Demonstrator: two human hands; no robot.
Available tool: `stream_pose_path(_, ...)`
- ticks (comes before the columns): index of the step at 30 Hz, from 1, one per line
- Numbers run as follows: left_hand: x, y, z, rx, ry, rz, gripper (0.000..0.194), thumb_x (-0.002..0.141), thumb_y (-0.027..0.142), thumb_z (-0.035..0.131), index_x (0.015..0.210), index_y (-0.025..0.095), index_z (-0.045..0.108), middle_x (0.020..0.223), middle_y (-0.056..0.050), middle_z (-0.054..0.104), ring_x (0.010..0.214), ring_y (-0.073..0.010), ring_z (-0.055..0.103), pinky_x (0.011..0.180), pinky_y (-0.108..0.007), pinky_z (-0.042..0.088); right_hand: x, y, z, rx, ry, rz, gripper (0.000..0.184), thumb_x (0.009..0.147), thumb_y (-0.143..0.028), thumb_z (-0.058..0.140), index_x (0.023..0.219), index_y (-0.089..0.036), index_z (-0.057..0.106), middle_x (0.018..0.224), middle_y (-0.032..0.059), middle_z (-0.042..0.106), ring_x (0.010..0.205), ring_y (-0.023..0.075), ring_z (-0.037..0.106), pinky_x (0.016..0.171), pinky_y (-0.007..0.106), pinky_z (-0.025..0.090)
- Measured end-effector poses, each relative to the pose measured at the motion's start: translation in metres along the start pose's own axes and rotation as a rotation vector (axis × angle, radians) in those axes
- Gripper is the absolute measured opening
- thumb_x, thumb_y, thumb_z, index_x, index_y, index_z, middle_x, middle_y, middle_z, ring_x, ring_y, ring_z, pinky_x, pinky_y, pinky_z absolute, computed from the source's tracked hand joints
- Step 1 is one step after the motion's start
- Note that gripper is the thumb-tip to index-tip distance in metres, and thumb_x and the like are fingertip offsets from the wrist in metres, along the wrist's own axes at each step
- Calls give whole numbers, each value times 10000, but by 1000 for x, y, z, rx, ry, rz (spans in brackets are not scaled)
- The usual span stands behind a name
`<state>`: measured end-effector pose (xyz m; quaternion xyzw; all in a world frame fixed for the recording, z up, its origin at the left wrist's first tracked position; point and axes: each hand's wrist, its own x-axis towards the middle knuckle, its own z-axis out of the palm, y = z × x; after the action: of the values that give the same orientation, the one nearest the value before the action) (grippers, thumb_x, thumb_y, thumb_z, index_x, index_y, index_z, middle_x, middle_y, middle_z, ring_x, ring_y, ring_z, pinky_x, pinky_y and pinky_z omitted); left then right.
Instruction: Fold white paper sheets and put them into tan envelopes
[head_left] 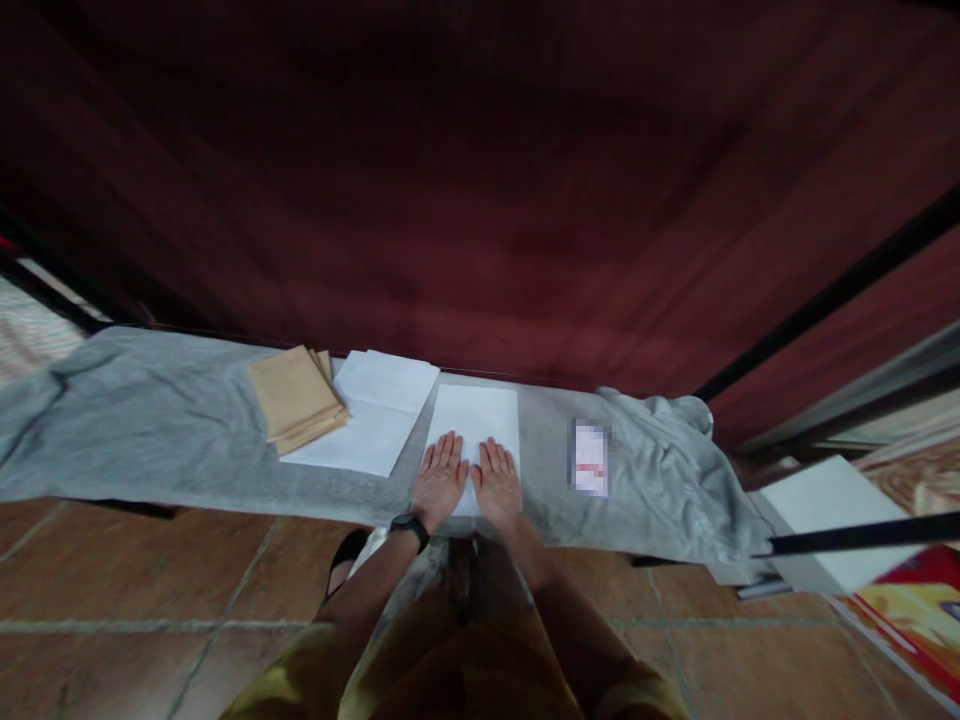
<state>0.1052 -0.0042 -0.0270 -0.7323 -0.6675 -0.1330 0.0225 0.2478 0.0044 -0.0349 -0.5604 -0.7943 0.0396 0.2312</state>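
A white sheet of paper (478, 408) lies on the grey cloth in front of me. Both palms press flat on its nearer half. My left hand (441, 480) has its fingers stretched out, and a dark watch sits on that wrist. Beside it, thumbs almost touching, my right hand (496, 482) rests with fingers extended too. Neither hand grips anything. To the left are more white sheets (375, 420), each slightly askew and showing a crease across the middle. A stack of brown envelopes (294, 395) overlaps their left edge.
Grey cloth (187, 470) covers the narrow surface and bunches up at its right end. A blurred-out phone-like rectangle (591, 458) lies right of my hands. Dark red fabric (480, 250) hangs behind, between black bars. White boxes and a red-yellow package (911, 620) stand at lower right.
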Motion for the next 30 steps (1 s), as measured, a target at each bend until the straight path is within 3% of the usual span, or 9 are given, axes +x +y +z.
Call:
stream_pose_path(5, -1, -7, 7, 9, 70, -89, 633, 1007, 354, 293, 1584, 95, 255, 1595, -164, 375, 1501, -267, 320, 1221, -483, 284, -8, 19, -3, -75, 46, 58, 530, 1053, -338, 383, 1520, -89, 408, 1573, 175, 415, 1474, 272, 367, 1210, 488, 267)
stream_pose_path(14, -1, -14, 9, 10, 134, -181, 630, 1015, 381, 282, 1560, 66, 309, 1570, -187, 416, 1488, -311, 342, 1214, -530, 295, -19, 36, -13, -93, 135, 87, 564, 1040, -314, 397, 1543, -63, 354, 1543, 208, 451, 1438, 296, 414, 1179, 504, 305)
stream_pose_path(19, 20, 15, 7, -43, 82, -25, 606, 1030, 379, 262, 1544, 70, 349, 1600, -170, 370, 1521, -292, 266, 1236, -510, 260, -18, 35, -12, -84, 123, 94, 572, 1034, -313, 396, 1539, -47, 357, 1543, 224, 442, 1440, 298, 410, 1179, 514, 306)
stream_pose_path(23, 47, 34, 13, -78, -6, 77, 596, 1041, 400, 237, 1532, 100, 389, 1591, -144, 398, 1511, -275, 299, 1238, -496, 257, -17, 36, -12, -80, 113, 92, 564, 1031, -313, 393, 1530, -51, 378, 1542, 212, 450, 1442, 293, 409, 1186, 504, 295)
stream_pose_path(26, 64, 31, 16, -68, -49, 47, 614, 1041, 413, 227, 1519, 72, 407, 1575, -163, 416, 1508, -284, 304, 1234, -502, 254, -16, 36, -12, -81, 112, 99, 568, 1028, -325, 392, 1526, -53, 387, 1532, 204, 469, 1438, 291, 414, 1186, 500, 293)
stream_pose_path(30, 76, 10, 16, -44, -37, -14, 637, 1037, 422, 235, 1524, 39, 385, 1580, -182, 400, 1510, -280, 300, 1242, -479, 226, -15, 36, -14, -87, 80, 112, 577, 1026, -339, 401, 1523, -45, 391, 1537, 198, 463, 1434, 282, 417, 1192, 488, 283)
